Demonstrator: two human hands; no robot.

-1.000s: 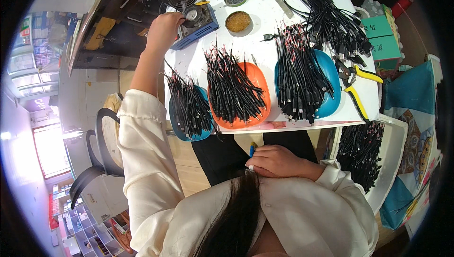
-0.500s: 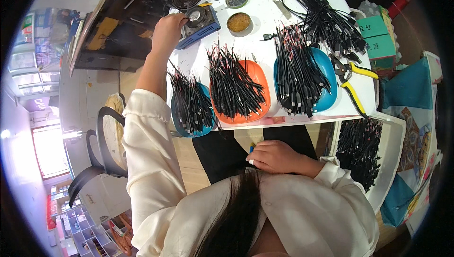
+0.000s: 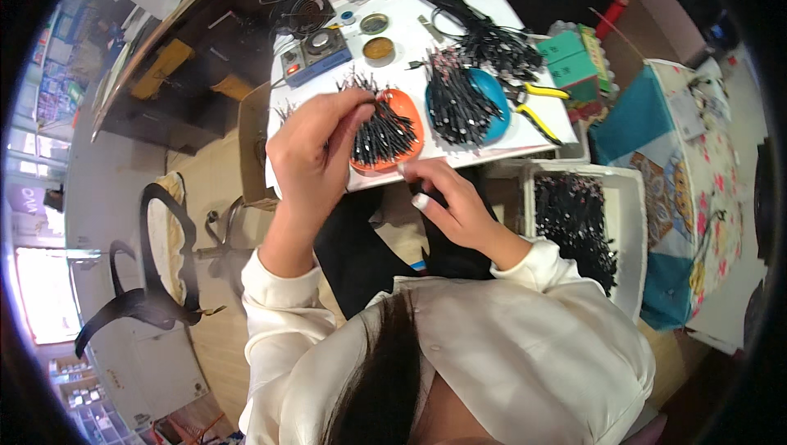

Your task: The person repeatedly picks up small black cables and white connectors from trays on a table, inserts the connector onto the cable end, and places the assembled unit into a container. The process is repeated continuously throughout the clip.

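Observation:
My left hand hovers before the orange tray, its fingers drawn together near a heap of short black cables. Whatever those fingertips hold, if anything, is hidden. By the table's front edge, my right hand has bent fingers with the thumb apart; nothing shows in it. A white covering sits on its thumb tip. To the right, black cables with bared reddish ends fill a blue tray. Left of the orange tray, my left hand hides most of another cable pile.
A small blue hot plate stands back left, beside a round tin of amber material and a solder spool. Yellow-handled pliers lie at the table's right. Below them, a white bin holds more cables.
My left hand has come back from the hot plate toward the orange tray. My right hand has risen from my lap to the table edge. The view has shifted.

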